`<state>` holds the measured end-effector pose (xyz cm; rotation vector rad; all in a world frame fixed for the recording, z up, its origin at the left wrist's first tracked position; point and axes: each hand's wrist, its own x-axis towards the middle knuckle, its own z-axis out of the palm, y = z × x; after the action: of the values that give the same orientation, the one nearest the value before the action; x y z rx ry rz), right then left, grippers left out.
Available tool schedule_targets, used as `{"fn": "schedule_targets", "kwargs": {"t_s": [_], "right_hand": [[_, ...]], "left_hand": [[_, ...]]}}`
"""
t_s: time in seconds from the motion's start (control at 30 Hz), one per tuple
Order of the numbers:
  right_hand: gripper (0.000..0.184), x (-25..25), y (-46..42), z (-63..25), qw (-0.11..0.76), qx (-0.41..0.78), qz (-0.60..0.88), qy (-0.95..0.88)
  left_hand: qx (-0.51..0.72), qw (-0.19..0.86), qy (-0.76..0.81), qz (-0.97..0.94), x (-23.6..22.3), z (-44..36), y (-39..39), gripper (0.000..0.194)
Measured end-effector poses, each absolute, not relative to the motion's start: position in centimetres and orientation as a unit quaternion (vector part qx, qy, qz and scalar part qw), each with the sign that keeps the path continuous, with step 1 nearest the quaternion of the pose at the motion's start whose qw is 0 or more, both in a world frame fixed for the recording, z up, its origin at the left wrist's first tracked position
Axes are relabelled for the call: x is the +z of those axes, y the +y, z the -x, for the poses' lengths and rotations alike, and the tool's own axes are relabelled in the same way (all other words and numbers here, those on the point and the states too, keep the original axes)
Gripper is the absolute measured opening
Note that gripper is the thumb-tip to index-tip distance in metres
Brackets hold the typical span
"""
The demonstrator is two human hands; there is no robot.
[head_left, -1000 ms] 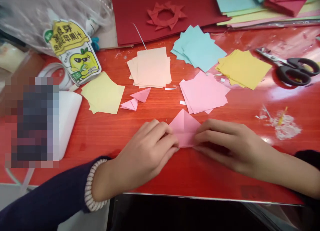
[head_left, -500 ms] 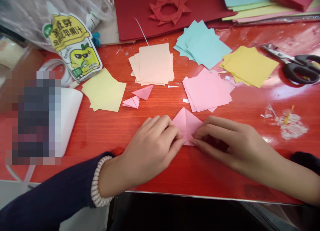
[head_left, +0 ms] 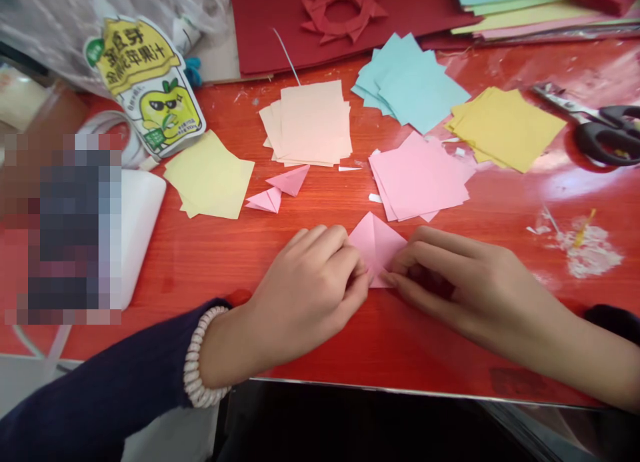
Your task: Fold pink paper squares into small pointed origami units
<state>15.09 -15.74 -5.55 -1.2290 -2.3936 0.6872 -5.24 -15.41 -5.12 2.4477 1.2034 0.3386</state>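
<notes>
Between my hands a pink square of paper (head_left: 375,239) lies on the red table, its top corner pointing away from me. A crease runs down its middle and its near edge is straight. My left hand (head_left: 315,285) pinches its left side, thumb and curled fingers together. On the right side my right hand (head_left: 450,275) pinches it between thumb and fingertips. Both side corners are hidden under my fingers. Two small folded pink paper pieces (head_left: 289,181) lie beyond my left hand. A stack of pink paper squares (head_left: 420,175) sits just past the sheet.
Stacks of pale yellow (head_left: 210,175), peach (head_left: 316,122), blue (head_left: 415,82) and yellow paper (head_left: 510,129) lie farther back. Black-handled scissors (head_left: 607,135) are at right, near white scraps (head_left: 593,249). A drink pouch (head_left: 150,89) lies at left; a red folded paper ring (head_left: 343,12) at the back.
The view has shifted slightly. My left thumb and fingers have slid a little inward along the pink sheet's near edge; both hands keep their pinch.
</notes>
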Motion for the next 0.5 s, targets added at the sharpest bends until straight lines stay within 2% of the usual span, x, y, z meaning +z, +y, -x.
{"fn": "schedule_targets", "kwargs": {"t_s": [0.5], "right_hand": [[0.017,-5.32,-15.63,-14.84,0.176,0.222,0.441,-0.852]], "left_hand": [[0.126,0.189,0.435,-0.871,-5.27,5.07,-15.44,0.022]]}}
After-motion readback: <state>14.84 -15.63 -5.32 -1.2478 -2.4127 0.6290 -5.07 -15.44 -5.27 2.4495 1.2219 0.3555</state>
